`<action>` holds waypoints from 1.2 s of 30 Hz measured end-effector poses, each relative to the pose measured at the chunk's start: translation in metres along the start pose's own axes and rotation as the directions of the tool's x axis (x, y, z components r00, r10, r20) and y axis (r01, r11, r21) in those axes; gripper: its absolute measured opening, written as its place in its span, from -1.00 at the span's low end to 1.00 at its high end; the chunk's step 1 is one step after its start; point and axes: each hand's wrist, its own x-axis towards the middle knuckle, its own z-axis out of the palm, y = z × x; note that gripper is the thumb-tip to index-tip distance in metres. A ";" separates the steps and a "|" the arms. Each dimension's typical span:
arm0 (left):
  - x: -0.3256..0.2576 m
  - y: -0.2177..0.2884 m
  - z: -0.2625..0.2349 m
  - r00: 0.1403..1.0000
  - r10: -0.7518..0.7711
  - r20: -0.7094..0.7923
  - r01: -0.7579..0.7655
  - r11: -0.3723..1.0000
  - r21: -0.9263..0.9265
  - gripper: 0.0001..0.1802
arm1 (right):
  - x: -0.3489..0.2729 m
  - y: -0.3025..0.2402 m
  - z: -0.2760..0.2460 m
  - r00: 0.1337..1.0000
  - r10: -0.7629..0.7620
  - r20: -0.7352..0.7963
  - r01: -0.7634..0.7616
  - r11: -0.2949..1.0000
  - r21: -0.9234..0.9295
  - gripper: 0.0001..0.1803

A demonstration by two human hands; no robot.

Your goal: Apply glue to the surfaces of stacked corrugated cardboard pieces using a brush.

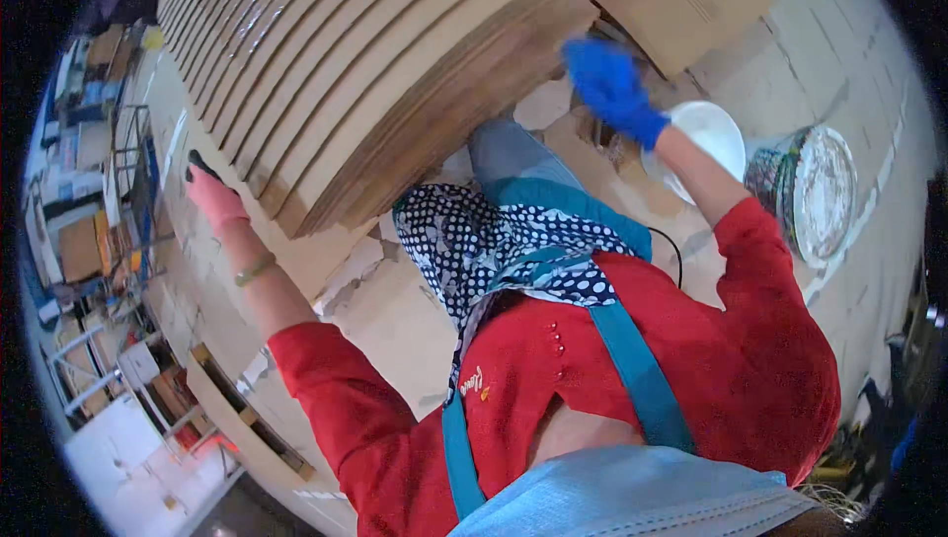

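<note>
A worker in a red top and teal apron straps steadies a tall stack of flattened cardboard sheets [375,73] that fills the view from 10 to 1 o'clock. The left hand [212,196], in a pink glove, is closed around a small dark object at the stack's left edge, toward 9 o'clock; what that object is cannot be made out. The right hand [607,88], in a blue glove, presses loosely curled fingers against the stack's right end at 1 o'clock, holding nothing that shows. The stack's long axis runs between the hands, both touching it. A white bowl [716,132] and a paste-smeared bucket [815,191] stand on the floor at 3 o'clock.
</note>
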 end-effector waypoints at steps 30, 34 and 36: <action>0.001 0.003 0.058 0.968 0.001 -0.251 0.191 0.644 0.741 -0.22 | -0.121 -0.010 0.007 0.253 0.966 0.048 -0.519 0.094 0.849 -0.59; 0.008 0.008 0.060 0.978 -0.041 -0.206 0.178 0.680 0.711 -0.20 | -0.158 0.000 -0.082 0.342 0.877 -0.336 -0.515 0.474 0.714 -0.62; 0.005 0.008 0.059 0.980 -0.069 -0.185 0.181 0.685 0.705 -0.19 | -0.183 0.014 -0.103 0.155 0.939 -0.306 -0.606 0.335 0.721 -0.64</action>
